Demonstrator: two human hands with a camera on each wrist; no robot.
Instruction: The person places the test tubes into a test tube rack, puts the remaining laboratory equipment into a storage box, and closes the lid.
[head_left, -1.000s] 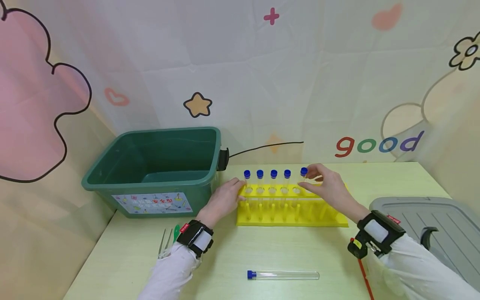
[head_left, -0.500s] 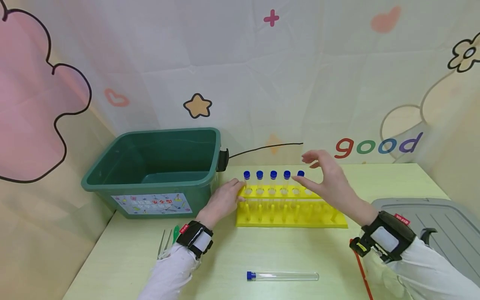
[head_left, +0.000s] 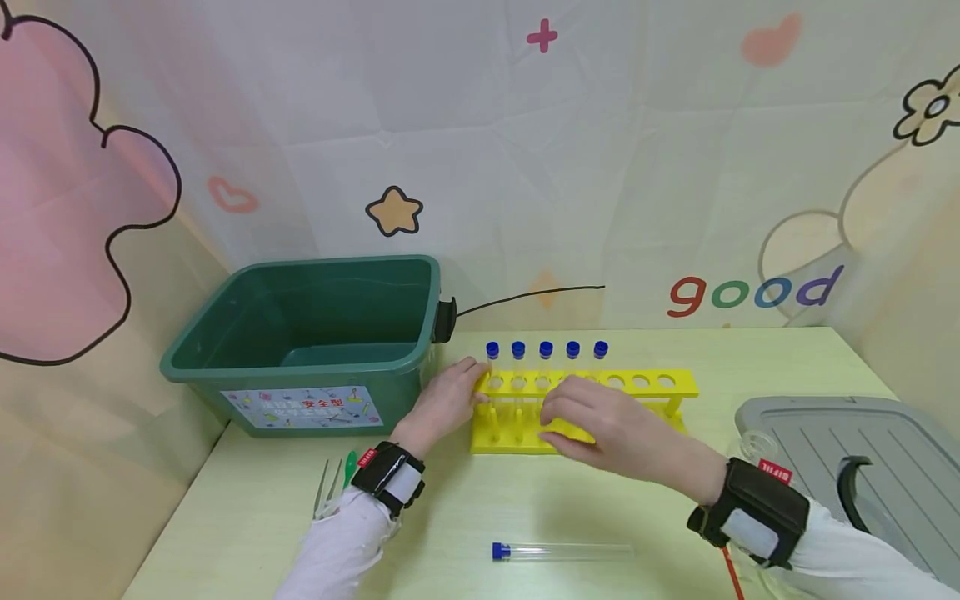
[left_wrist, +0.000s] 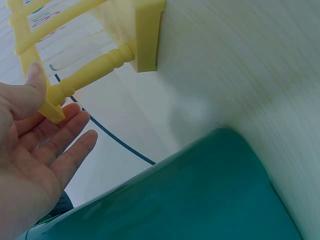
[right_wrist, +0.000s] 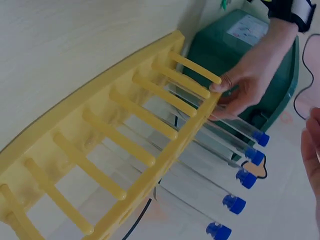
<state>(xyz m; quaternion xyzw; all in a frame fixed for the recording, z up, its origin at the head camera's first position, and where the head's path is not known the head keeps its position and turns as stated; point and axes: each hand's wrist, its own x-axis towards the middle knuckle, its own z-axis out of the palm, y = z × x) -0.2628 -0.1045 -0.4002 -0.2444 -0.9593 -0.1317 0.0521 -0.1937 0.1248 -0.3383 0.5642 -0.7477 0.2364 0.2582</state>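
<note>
At its left end, the yellow test tube rack (head_left: 678, 383) is held by my left hand (head_left: 441, 407), thumb over the top bar and fingers beneath, as the left wrist view shows. Several clear test tubes with blue caps (head_left: 546, 350) stand upright in a row from the rack's left end; holes farther right have no tubes. My right hand (head_left: 611, 429), fingers loosely bent and holding nothing, is in front of the rack and hides part of it. One more blue-capped test tube (head_left: 562, 552) lies on the table nearer me, cap to the left.
A deep green bin (head_left: 300, 371) stands left of the rack, close to my left hand. To the right lies a grey lid (head_left: 832, 433) with a black handle. Tweezers (head_left: 324, 487) and a green-handled item (head_left: 350, 467) lie by my left sleeve, a red stick (head_left: 732, 575) below my right wrist.
My right hand has let go of the rightmost capped tube, now standing in the rack, then risen and come down and left in front of the rack. My left hand stays on the rack.
</note>
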